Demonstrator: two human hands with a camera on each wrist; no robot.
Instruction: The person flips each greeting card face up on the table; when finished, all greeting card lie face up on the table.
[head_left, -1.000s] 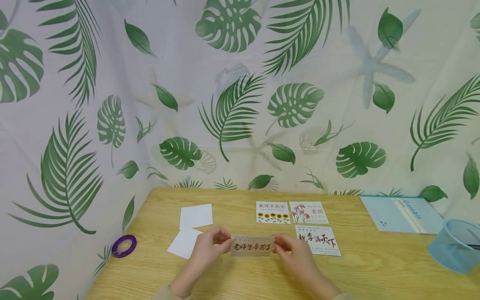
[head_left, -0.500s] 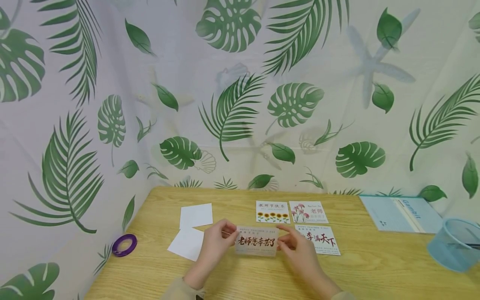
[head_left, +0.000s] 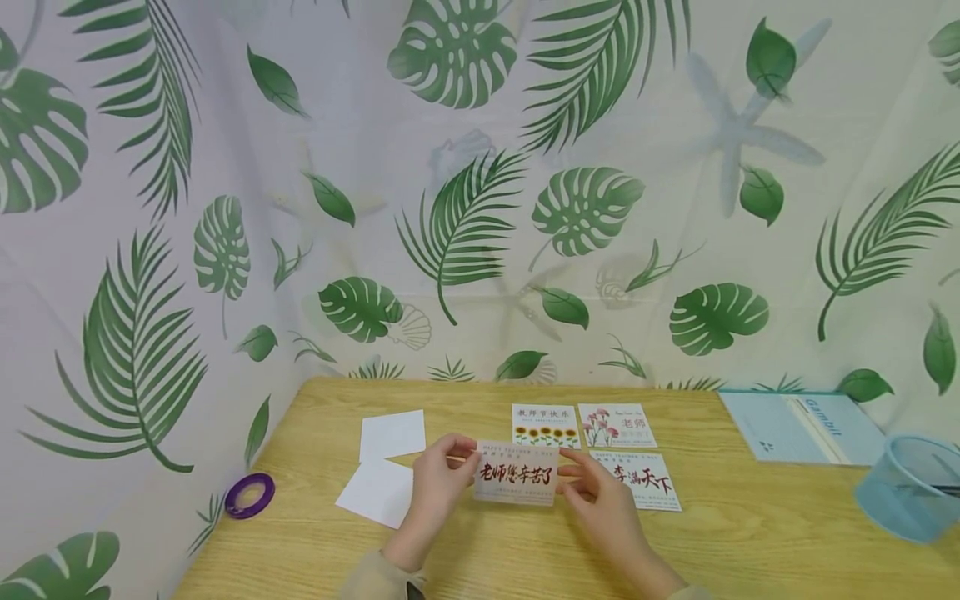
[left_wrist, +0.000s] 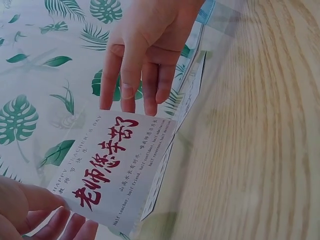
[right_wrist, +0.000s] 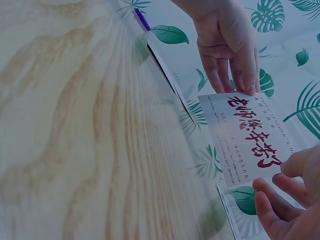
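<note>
Wooden table [head_left: 750, 542], card [head_left: 517, 473] pinched between left hand [head_left: 438, 481], right hand [head_left: 600, 498]

The desk [head_left: 750, 533] is seen by the head view from above its near edge, facing forward and down toward the far edge and the leaf-print curtain [head_left: 480, 208] behind; everything is taken in from some way off. The left wrist view is held low and very close, looking across the card [left_wrist: 117, 172] toward the right hand [left_wrist: 145, 55]. The right wrist view is aimed back the other way, equally close, toward the left hand [right_wrist: 227, 45]. The card and the desk's wood grain are shared by all three.
</note>
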